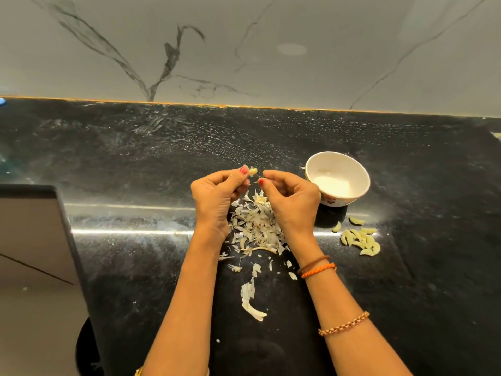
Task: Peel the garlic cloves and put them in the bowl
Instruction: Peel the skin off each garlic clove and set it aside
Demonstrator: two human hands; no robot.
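Note:
My left hand [217,196] pinches a small pale garlic clove [253,171] between thumb and fingertips, above the black counter. My right hand [291,198] is just to its right, fingers curled, thumb and forefinger pinching a thin sliver of skin beside the clove. A white bowl [352,169] stands to the right of my right hand; it looks empty inside. Several peeled cloves [360,240] lie in a heap on the counter in front of the bowl.
A pile of papery garlic skins [254,226] lies under and between my hands, with scraps trailing toward me [250,299]. A grey panel [35,240] sits at the left. The marble wall [244,50] rises behind the counter.

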